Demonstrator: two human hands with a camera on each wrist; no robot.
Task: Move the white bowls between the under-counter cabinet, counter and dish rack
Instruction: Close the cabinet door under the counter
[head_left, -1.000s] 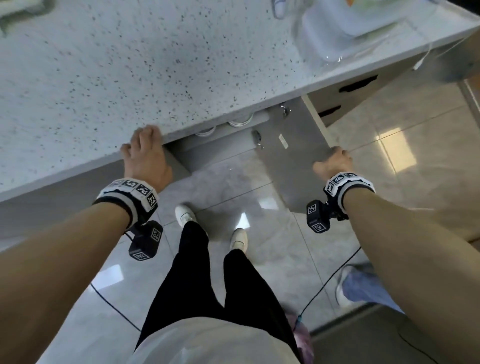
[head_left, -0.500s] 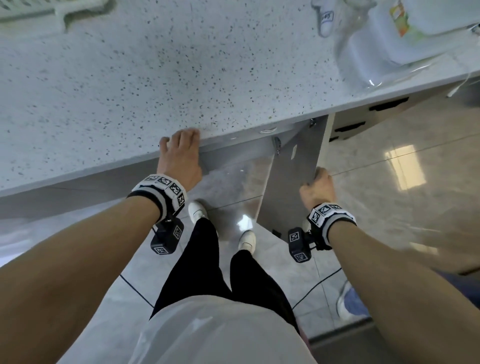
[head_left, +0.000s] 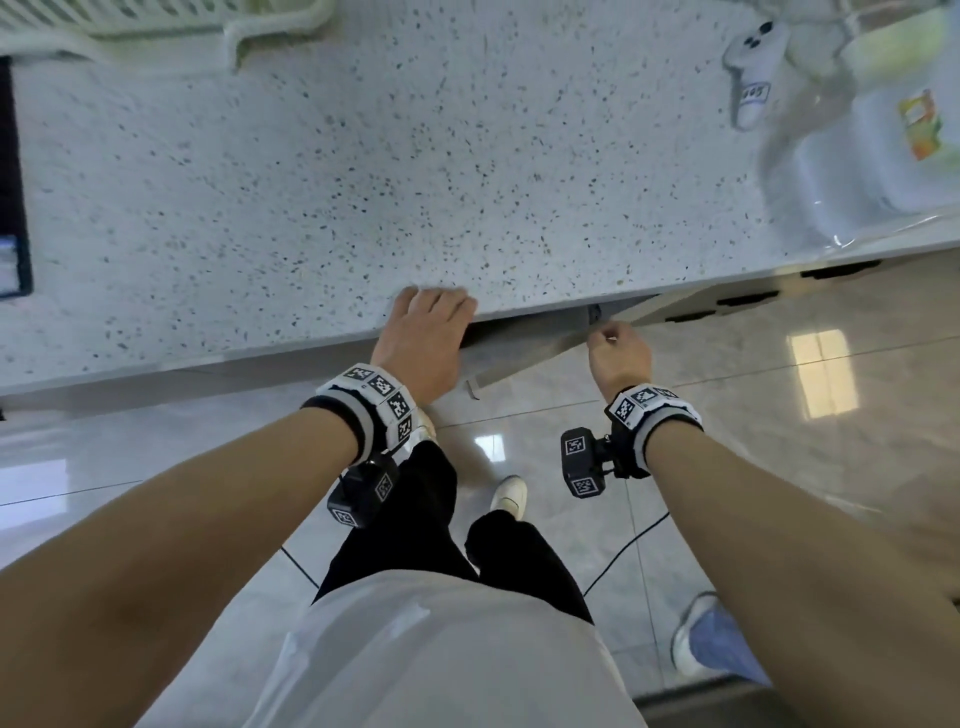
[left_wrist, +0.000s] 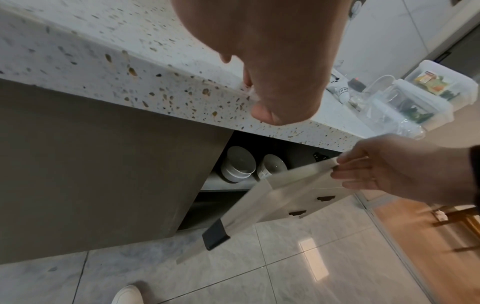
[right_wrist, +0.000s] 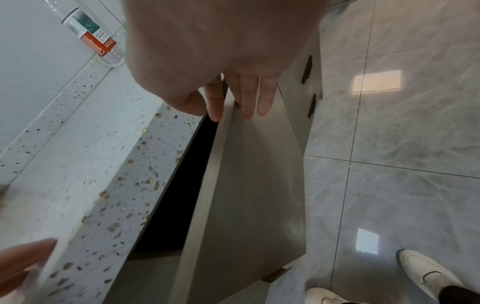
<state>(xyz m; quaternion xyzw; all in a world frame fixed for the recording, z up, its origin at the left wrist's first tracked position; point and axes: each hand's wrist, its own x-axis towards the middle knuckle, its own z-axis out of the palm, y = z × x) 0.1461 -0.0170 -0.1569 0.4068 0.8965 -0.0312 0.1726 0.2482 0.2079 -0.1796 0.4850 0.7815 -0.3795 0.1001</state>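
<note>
Two stacks of white bowls (left_wrist: 237, 164) (left_wrist: 274, 164) sit on a shelf inside the under-counter cabinet, seen only in the left wrist view through the gap. The grey cabinet door (head_left: 524, 353) (right_wrist: 246, 185) stands partly open at a narrow angle. My right hand (head_left: 610, 332) (left_wrist: 337, 166) pinches the door's top edge, thumb on the inner side and fingers on the front. My left hand (head_left: 436, 301) rests flat on the front edge of the speckled counter (head_left: 311, 182), holding nothing. The white dish rack (head_left: 156, 21) shows at the counter's far left.
Clear plastic containers (head_left: 857, 145) and a small white device (head_left: 753, 67) crowd the counter's right end. Drawers with dark handles (head_left: 748, 300) lie right of the door. A bottle (right_wrist: 88, 30) stands by the wall. Someone's blue shoe (head_left: 717, 644) and a cable are on the tiled floor.
The door has swung from wide open to a narrow gap under my right hand. My left hand has slid right along the counter edge. The bowls have dropped out of the head view.
</note>
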